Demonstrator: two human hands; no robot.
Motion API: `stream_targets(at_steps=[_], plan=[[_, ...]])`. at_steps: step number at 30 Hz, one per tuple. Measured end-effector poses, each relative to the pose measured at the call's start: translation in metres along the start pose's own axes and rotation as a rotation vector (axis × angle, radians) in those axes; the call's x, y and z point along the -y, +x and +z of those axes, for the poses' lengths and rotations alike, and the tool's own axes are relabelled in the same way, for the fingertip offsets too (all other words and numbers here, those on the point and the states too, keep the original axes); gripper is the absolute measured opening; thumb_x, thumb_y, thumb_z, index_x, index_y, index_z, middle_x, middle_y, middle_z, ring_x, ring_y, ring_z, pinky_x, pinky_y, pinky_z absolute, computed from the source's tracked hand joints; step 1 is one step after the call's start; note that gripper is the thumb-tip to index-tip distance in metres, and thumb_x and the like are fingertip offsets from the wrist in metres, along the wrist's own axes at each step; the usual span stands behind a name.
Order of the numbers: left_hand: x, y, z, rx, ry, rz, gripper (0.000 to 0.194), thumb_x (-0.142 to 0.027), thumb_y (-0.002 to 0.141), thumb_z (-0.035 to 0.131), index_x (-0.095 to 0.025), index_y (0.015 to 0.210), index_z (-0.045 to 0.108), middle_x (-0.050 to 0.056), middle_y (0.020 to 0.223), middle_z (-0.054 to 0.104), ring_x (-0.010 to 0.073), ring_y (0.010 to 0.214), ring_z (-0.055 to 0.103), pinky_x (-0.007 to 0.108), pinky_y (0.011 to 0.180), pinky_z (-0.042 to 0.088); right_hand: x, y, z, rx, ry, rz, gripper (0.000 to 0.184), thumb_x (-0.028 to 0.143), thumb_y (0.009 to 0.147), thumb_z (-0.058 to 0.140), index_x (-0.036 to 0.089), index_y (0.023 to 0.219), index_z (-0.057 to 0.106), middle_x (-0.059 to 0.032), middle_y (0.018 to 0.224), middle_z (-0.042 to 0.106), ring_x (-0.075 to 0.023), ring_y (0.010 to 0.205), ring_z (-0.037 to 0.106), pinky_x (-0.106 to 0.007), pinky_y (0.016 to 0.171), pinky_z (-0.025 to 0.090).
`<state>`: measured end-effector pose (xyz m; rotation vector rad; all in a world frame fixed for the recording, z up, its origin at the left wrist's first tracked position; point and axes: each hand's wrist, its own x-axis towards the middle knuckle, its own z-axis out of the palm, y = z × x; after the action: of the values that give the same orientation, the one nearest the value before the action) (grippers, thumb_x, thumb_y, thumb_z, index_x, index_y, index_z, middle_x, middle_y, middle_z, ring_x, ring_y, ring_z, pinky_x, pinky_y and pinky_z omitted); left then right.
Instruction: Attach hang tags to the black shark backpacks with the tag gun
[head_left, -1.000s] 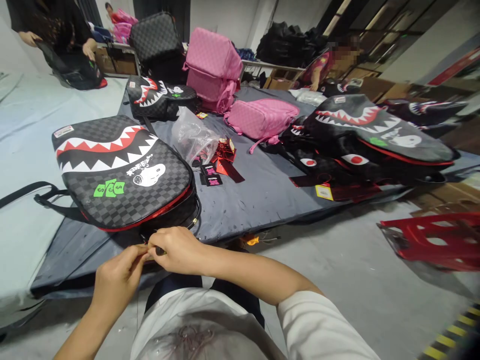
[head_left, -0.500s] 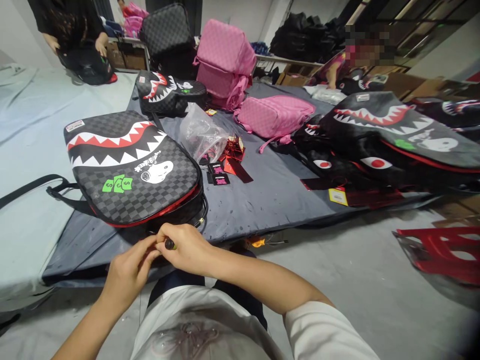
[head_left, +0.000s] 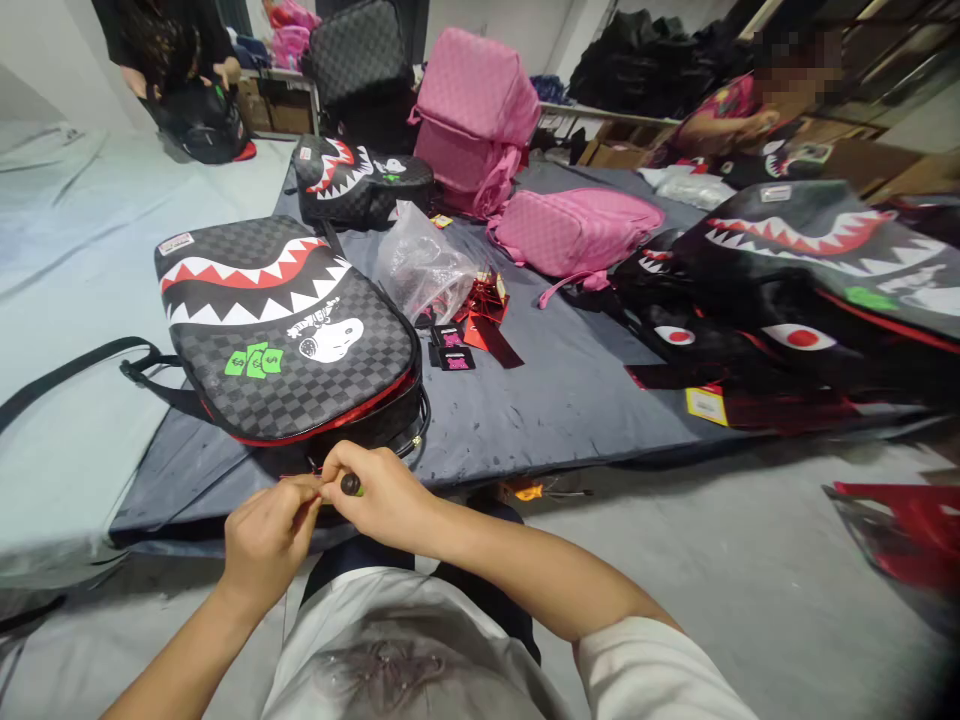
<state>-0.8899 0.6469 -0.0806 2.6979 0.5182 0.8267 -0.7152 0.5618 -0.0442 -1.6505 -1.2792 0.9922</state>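
Note:
A grey-black checkered backpack (head_left: 300, 330) with a shark-mouth print, a white dog figure and green banknotes lies on the dark cloth in front of me. Its near side has red trim and a zipper. Just below that side, my right hand (head_left: 382, 500) is closed around a tool with a green body and dark round end (head_left: 350, 484); its working tip is hidden by the fingers. My left hand (head_left: 268, 530) pinches at the same spot, fingertips touching the right hand's. Something small and reddish shows by the fingertips, too small to name.
A clear plastic bag (head_left: 424, 265) lies beside red tags (head_left: 491, 335) and black cards (head_left: 454, 352). Pink backpacks (head_left: 574, 230) stand behind. More shark backpacks (head_left: 817, 240) are piled right. An orange-handled screwdriver (head_left: 529, 492) shows below the table edge. Two people work across the table.
The view has shifted slightly, so the table's things sit further right. My hands stay together at the backpack's near edge. The person at the right has raised a hand.

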Motion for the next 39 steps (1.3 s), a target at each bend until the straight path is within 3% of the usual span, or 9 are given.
stream_targets(at_steps=[5,12,16,19,22,27,30,33,39], plan=[[0.001,0.002,0.000,0.047,-0.007,0.073,0.018,-0.010,0.095,0.052,-0.019,0.108,0.060,0.003,0.096,0.075,0.0123,0.077,0.071,0.021,0.070,0.051,-0.001,0.004,-0.002,-0.003,0.052,0.030,0.005,0.017,0.082,0.063,0.021,0.084,0.061,0.0058,0.070,0.060,-0.0094,0.065,0.055,-0.019,0.060,0.037],[-0.001,-0.002,0.000,0.027,-0.097,0.013,0.010,-0.011,0.091,0.061,-0.020,0.096,0.061,0.001,0.094,0.075,0.0121,0.081,0.071,0.022,0.075,0.053,0.004,-0.007,-0.002,-0.019,0.031,-0.029,0.009,0.018,0.085,0.061,0.020,0.093,0.064,0.0037,0.076,0.067,-0.0105,0.069,0.061,-0.020,0.064,0.043],[0.021,-0.001,-0.024,-0.166,-0.224,-0.451,0.034,-0.030,0.087,0.069,-0.024,0.120,0.062,0.004,0.112,0.072,0.0165,0.096,0.071,0.024,0.075,0.058,-0.001,-0.001,-0.053,-0.291,-0.011,-0.188,0.019,0.020,0.090,0.056,0.020,0.106,0.065,-0.0028,0.102,0.072,-0.0148,0.093,0.066,-0.025,0.084,0.049],[0.057,0.024,-0.037,-0.388,-0.436,-0.936,0.059,-0.042,0.086,0.069,-0.030,0.139,0.048,0.006,0.138,0.059,0.0202,0.116,0.064,0.021,0.071,0.059,-0.030,0.033,-0.108,-0.590,0.064,0.075,0.022,0.029,0.087,0.063,0.021,0.107,0.065,-0.0064,0.115,0.067,-0.0177,0.102,0.063,-0.027,0.084,0.050],[0.087,0.061,-0.034,-0.199,-0.778,-1.181,0.058,-0.049,0.087,0.064,-0.034,0.141,0.046,0.007,0.144,0.054,0.0247,0.117,0.064,0.024,0.063,0.061,-0.069,0.070,-0.133,-0.436,0.236,0.419,0.017,0.032,0.088,0.065,0.017,0.096,0.066,-0.0080,0.095,0.069,-0.0158,0.075,0.063,-0.024,0.058,0.048],[0.091,0.075,-0.010,-0.072,-0.895,-1.420,0.067,-0.036,0.079,0.072,-0.034,0.141,0.046,0.009,0.137,0.061,0.0285,0.093,0.073,0.046,0.068,0.064,-0.099,0.069,-0.105,-0.188,0.451,0.542,0.041,0.051,0.094,0.052,0.017,0.072,0.059,0.0014,0.055,0.053,-0.0094,0.040,0.043,-0.020,0.035,0.027],[0.088,0.052,0.002,-0.095,-0.837,-1.384,0.068,-0.052,0.077,0.069,-0.053,0.139,0.041,-0.005,0.146,0.054,0.0297,0.105,0.071,0.048,0.074,0.064,-0.101,0.044,-0.084,-0.251,0.573,0.470,0.036,0.056,0.090,0.058,0.021,0.084,0.057,0.0071,0.054,0.047,-0.0071,0.043,0.040,-0.017,0.038,0.030],[0.078,0.040,0.000,-0.092,-0.737,-1.309,0.058,-0.055,0.076,0.066,-0.056,0.132,0.049,-0.013,0.140,0.058,0.0311,0.116,0.066,0.051,0.081,0.063,-0.097,0.022,-0.078,-0.299,0.675,0.379,0.037,0.056,0.081,0.069,0.023,0.095,0.058,0.0082,0.061,0.050,-0.0061,0.047,0.040,-0.016,0.040,0.032],[-0.022,0.071,-0.018,-0.001,-0.742,-1.071,0.063,-0.056,0.072,0.073,-0.060,0.131,0.049,-0.022,0.140,0.055,0.0320,0.135,0.050,0.052,0.103,0.054,-0.065,-0.051,-0.137,-0.497,0.521,-0.028,0.039,0.049,0.083,0.066,0.022,0.112,0.062,0.0018,0.083,0.059,-0.0100,0.065,0.050,-0.021,0.055,0.044]])
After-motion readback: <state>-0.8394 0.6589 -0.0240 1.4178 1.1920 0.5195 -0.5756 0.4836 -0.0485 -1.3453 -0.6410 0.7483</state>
